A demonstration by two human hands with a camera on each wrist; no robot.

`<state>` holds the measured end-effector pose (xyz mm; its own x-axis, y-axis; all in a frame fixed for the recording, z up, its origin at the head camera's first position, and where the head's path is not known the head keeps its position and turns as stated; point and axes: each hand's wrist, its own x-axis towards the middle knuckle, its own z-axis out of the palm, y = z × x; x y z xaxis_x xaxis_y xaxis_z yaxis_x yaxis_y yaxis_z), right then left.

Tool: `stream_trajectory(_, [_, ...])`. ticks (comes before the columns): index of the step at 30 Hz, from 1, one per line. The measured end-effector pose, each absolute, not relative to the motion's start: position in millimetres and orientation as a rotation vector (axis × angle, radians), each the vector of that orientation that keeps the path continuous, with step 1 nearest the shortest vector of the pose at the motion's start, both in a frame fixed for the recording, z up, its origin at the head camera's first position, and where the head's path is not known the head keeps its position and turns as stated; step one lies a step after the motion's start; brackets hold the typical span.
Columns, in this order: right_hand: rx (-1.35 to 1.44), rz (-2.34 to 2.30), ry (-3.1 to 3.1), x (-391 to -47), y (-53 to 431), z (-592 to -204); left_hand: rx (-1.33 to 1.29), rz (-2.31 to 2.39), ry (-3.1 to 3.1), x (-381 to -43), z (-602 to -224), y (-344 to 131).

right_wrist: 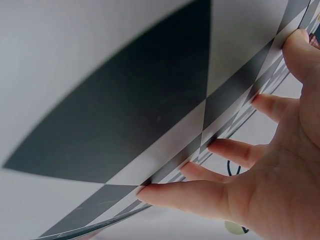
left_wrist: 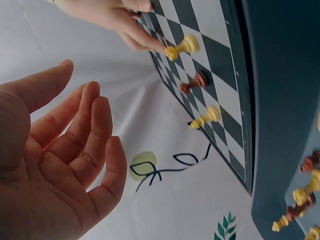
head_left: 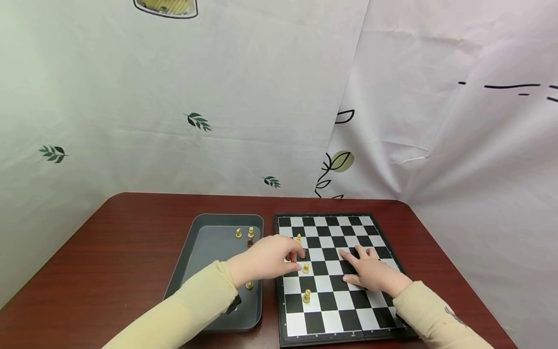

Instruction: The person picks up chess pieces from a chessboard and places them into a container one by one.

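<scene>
My left hand (head_left: pixel 270 259) hovers over the left edge of a chessboard (head_left: pixel 335 300), its fingers loosely bent. In the left wrist view no piece shows between the thumb and fingers of this hand (left_wrist: pixel 75 145). Close to it on the board stand a gold chess piece (head_left: pixel 306 268), a reddish-brown piece (left_wrist: pixel 195 83) and another gold piece (head_left: pixel 298 238). A taller gold piece (head_left: pixel 307 295) stands nearer the front. My right hand (head_left: pixel 372 271) rests on the right half of the board with fingers spread; the right wrist view shows its fingertips touching the squares.
Left of the board lies a grey tray (head_left: pixel 205 242), partly covered by my left forearm. It holds several gold and brown pieces, among them a gold one (head_left: pixel 238 233) and a brown one (head_left: pixel 250 242). Both stand on a reddish-brown table (head_left: pixel 109 257), with white printed cloth (head_left: pixel 261 97) behind.
</scene>
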<state>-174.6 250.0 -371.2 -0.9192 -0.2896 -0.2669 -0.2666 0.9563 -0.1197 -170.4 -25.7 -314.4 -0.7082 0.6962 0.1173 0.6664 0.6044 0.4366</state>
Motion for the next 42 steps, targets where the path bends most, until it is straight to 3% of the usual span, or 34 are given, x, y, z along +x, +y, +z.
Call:
stream_trajectory(16, [-0.415, -0.115, 2.838, -174, 250, -371, 1.171, 0.488, 2.706, -161, -328, 2])
stream_trajectory(42, [-0.418, -0.120, 2.846, -174, 249, -371, 1.181, 0.425, 2.631, -159, -346, 4])
